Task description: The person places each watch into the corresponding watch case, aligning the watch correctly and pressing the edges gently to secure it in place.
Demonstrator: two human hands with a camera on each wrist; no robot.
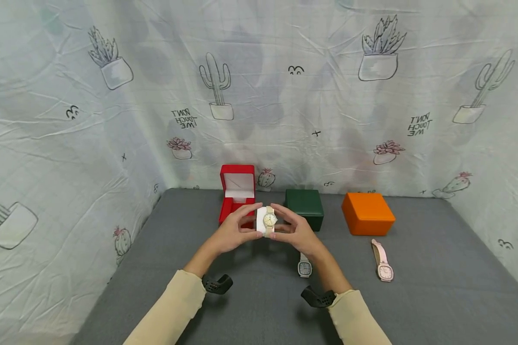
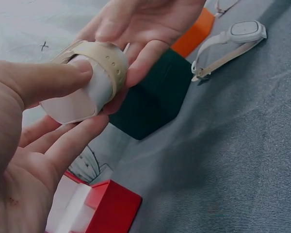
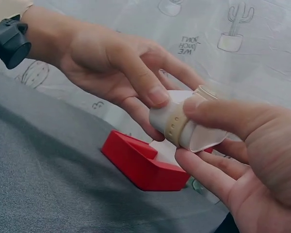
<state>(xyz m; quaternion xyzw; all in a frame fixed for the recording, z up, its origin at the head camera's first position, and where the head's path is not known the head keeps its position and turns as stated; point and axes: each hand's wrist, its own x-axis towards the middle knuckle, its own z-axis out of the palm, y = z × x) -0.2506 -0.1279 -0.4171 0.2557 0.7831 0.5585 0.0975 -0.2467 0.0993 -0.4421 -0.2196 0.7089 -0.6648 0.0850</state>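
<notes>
In front and to the right of the open red box (image 1: 237,168), a cream-strapped watch (image 1: 269,220) encircles a white cushion (image 1: 261,223); the left hand (image 1: 233,231) and right hand (image 1: 300,234) grip it; a green box (image 1: 304,203) sits right of the red box.

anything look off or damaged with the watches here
Nothing looks spilled or damaged. The one thing slightly askew is the cream-strapped watch: it seems off-centre on the white cushion, nearer its right end in the head view, with more white showing left of it. Also odd: the backdrop lettering appears reversed.
</notes>
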